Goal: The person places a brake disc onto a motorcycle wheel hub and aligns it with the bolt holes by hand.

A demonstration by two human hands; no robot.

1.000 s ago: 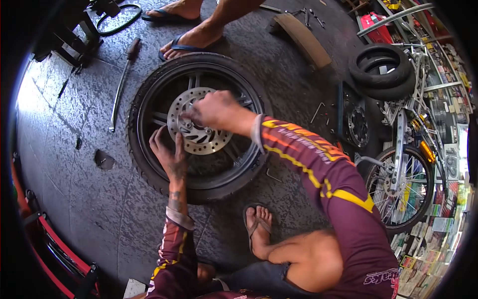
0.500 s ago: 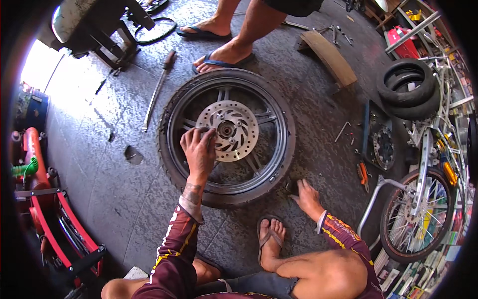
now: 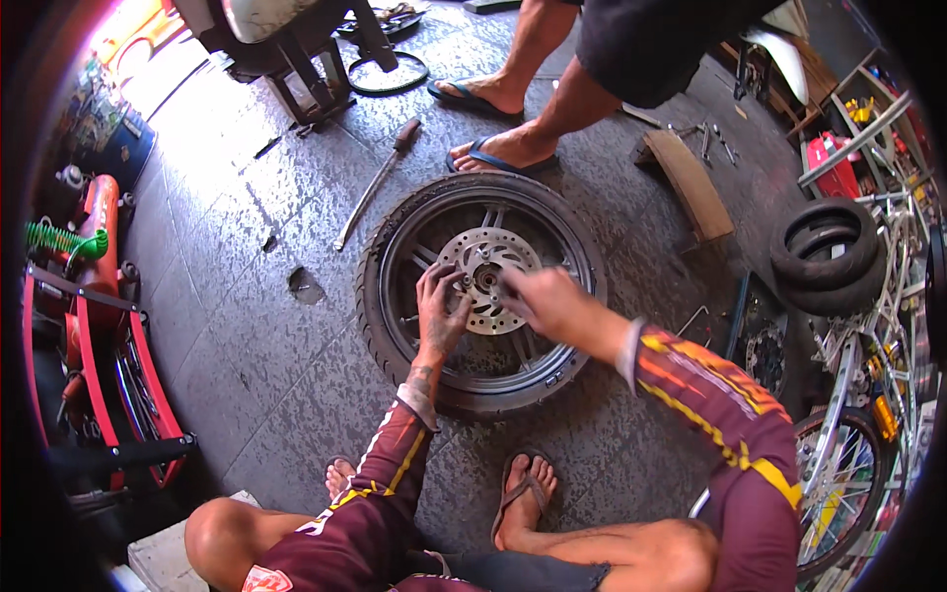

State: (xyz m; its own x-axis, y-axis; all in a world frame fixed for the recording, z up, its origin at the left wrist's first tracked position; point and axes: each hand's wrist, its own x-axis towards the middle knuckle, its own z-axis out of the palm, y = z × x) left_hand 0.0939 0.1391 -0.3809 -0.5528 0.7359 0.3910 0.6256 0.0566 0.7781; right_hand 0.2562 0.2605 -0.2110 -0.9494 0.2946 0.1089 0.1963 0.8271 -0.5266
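Note:
A motorcycle wheel (image 3: 548, 367) with a black tyre lies flat on the floor in front of me, its drilled brake disc (image 3: 490, 321) facing up around the hub (image 3: 487, 280). My left hand (image 3: 441, 314) is over the disc's left side, fingers curled in toward the hub. Whatever those fingers grip is too small to make out. From the right, my right hand (image 3: 557, 299) reaches across the wheel, its closed fingers beside the hub. Motion blurs them, and a small dark thing seems to be at their tips.
Another person's sandalled feet (image 3: 508, 148) stand beyond the wheel. A long bar with a brown handle (image 3: 402, 138) lies left of them. A curved brown piece (image 3: 689, 192) and stacked tyres (image 3: 827, 247) are right. A red metal stand (image 3: 94, 365) stands left.
My right hand has moved from the floor beside the tyre up to the hub. My left hand has shifted slightly off the hub, onto the disc's left side. The view has also shifted.

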